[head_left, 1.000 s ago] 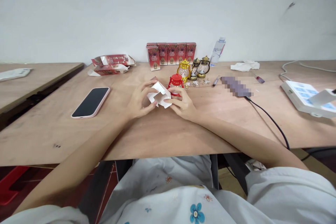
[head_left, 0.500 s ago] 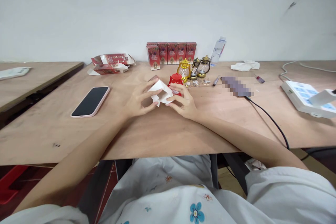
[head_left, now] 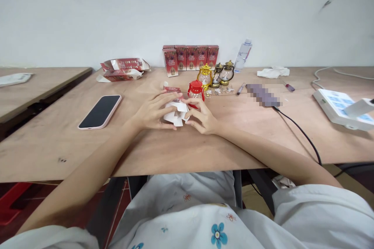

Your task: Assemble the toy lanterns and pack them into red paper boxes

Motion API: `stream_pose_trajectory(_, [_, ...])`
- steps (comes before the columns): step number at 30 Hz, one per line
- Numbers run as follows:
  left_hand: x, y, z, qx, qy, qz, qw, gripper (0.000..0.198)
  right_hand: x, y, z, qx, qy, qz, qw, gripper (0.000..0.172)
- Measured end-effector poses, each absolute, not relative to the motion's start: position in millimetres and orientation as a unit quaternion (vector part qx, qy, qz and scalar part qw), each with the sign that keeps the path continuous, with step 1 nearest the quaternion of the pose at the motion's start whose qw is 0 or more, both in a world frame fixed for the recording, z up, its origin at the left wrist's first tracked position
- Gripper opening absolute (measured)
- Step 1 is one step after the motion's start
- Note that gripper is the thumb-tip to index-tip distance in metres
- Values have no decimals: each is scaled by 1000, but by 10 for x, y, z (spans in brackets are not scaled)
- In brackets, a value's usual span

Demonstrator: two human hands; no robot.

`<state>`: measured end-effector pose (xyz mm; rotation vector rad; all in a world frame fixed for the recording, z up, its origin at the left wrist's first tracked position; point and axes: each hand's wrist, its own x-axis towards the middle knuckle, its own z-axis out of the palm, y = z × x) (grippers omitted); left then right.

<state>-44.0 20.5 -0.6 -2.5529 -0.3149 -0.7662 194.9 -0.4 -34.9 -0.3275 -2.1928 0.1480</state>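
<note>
My left hand (head_left: 152,112) and my right hand (head_left: 202,116) both grip a small unfolded carton (head_left: 176,111), white inside and red outside, low over the wooden table (head_left: 181,151). The fingers of both hands press on its flaps. Just behind the carton stands a small red toy lantern (head_left: 195,90). A gold lantern (head_left: 205,76) and two dark bronze lanterns (head_left: 223,74) stand a little farther back.
A row of red boxes (head_left: 190,57) lines the wall, with flattened red cartons (head_left: 124,69) to the left. A pink-cased phone (head_left: 101,111) lies at left. A water bottle (head_left: 242,55), crumpled tissue (head_left: 272,72), a black cable (head_left: 300,132) and a white device (head_left: 339,108) lie at right.
Both hands turned and lowered the carton toward the table; its red outer side now shows at the top and the flaps are folded in closer.
</note>
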Motion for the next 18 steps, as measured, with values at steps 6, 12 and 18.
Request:
stream_pose_trajectory(6, [-418,160,-19,-917,-102,-314,225,37,1964,-12,-353,-106,-880,68,457,16])
stream_pose_trajectory(12, [-400,140,-47,-925,-177,-316,113,42,1972,-24,-345,-119,-881,74,451,17])
stream_pose_trajectory(18, [-376,169,-79,-926,-176,-300,149,49,1977,-74,-313,-104,-860,56,497,14])
